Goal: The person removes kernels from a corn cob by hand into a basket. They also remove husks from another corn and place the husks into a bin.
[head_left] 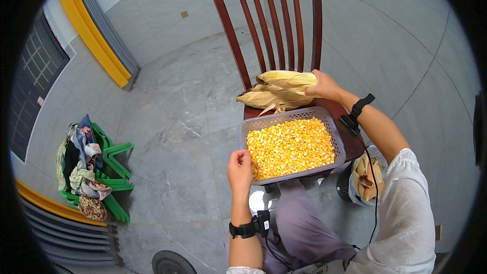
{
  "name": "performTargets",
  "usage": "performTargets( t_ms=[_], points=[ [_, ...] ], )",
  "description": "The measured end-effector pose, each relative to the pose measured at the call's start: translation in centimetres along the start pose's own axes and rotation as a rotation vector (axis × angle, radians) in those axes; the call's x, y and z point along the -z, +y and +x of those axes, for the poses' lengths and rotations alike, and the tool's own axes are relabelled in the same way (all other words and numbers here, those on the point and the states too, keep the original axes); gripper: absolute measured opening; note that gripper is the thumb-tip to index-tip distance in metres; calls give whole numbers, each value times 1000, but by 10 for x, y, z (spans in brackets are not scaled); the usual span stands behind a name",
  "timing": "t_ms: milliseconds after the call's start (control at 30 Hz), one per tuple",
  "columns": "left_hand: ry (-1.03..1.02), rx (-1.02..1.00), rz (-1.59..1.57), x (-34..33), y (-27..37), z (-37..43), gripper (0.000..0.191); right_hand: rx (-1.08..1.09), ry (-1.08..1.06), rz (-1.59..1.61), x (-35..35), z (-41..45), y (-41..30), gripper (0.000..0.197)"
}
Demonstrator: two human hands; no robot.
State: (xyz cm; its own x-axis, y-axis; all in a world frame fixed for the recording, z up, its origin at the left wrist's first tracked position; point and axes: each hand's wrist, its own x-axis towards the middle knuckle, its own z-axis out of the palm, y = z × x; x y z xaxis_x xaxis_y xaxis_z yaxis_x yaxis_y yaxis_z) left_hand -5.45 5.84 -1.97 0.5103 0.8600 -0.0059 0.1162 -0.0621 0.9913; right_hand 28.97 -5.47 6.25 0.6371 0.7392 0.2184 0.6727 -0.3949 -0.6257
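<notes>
My right hand [323, 85] grips one end of a dried ear of corn in its pale husk [287, 78]. Under and beside it, more husked corn [279, 98] lies on the seat of a dark red wooden chair [352, 142], close to the backrest. In front of the corn stands a plastic basket with latticed sides [340, 137], holding a broad layer of loose yellow corn kernels [291, 146]. At the basket's near left corner is my left hand [240, 169], fingers curled in against the rim; whether something small is between them is hidden.
A bin lined with a plastic bag [354, 194] holds corn husks [367, 179] on the floor to the right of the chair. Green plastic stools [116, 160] piled with clothes [81, 167] stand at the left. A black cable [374, 213] runs down from my right wrist strap.
</notes>
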Motion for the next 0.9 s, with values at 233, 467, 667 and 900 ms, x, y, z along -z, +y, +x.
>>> performTargets(
  t_ms=[233, 467, 667, 900],
  points=[
    [-3, 25, 0, 2, 1, 2, 14, 14, 33, 54, 17, -11, 8, 52],
    [-10, 24, 18, 2, 6, 2, 14, 14, 6, 87, 26, -33, 3, 49],
    [1, 8, -1, -1, 9, 1, 17, -73, -89, 402, 26, -69, -8, 49],
    [-166, 93, -256, -18, 31, -11, 38, -325, -392, 1184, -10, -126, -51, 48]
  ],
)
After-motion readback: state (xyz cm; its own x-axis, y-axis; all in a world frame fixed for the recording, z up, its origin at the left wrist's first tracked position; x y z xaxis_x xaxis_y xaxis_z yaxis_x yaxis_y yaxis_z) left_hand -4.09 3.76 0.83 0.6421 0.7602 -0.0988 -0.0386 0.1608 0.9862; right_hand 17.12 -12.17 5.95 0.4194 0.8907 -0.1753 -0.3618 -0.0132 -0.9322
